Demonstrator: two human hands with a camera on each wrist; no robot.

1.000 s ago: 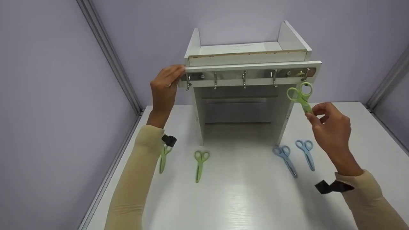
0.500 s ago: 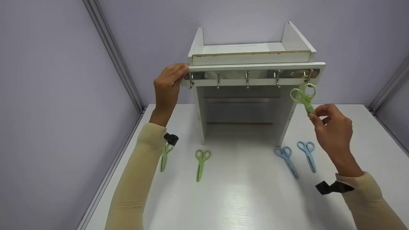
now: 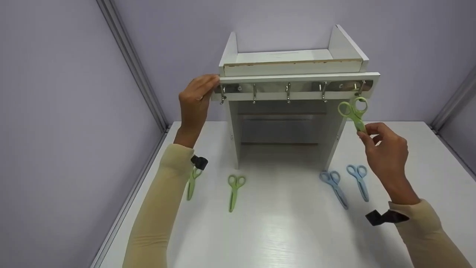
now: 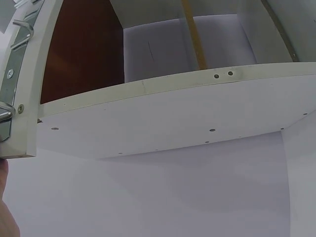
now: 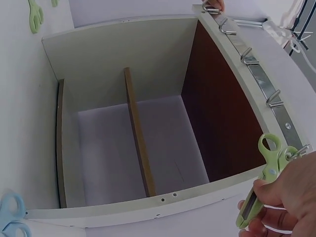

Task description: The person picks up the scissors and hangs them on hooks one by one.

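Observation:
A white open cabinet [image 3: 293, 69] stands on the white table [image 3: 282, 230], with a metal hook rail [image 3: 290, 87] across its front top edge. Green scissors [image 3: 353, 111] hang by a handle loop on the rightmost hook [image 3: 360, 89]. My right hand [image 3: 385, 149] pinches their closed blades; the right wrist view shows these scissors [image 5: 261, 177] on the hook [image 5: 298, 150]. My left hand [image 3: 195, 98] rests its fingers on the left end of the rail. In the left wrist view only the cabinet's side [image 4: 168, 118] and rail end show.
Two green scissors [image 3: 234, 190] [image 3: 191, 184] lie on the table front left of the cabinet, one partly behind my left forearm. Two blue scissors [image 3: 334, 188] [image 3: 359, 180] lie front right. Lilac walls with metal profiles close in on both sides.
My right hand has shifted slightly with the green scissors, whose loop stays at the rightmost hook. The left hand has not moved on the rail. The head view moved a little.

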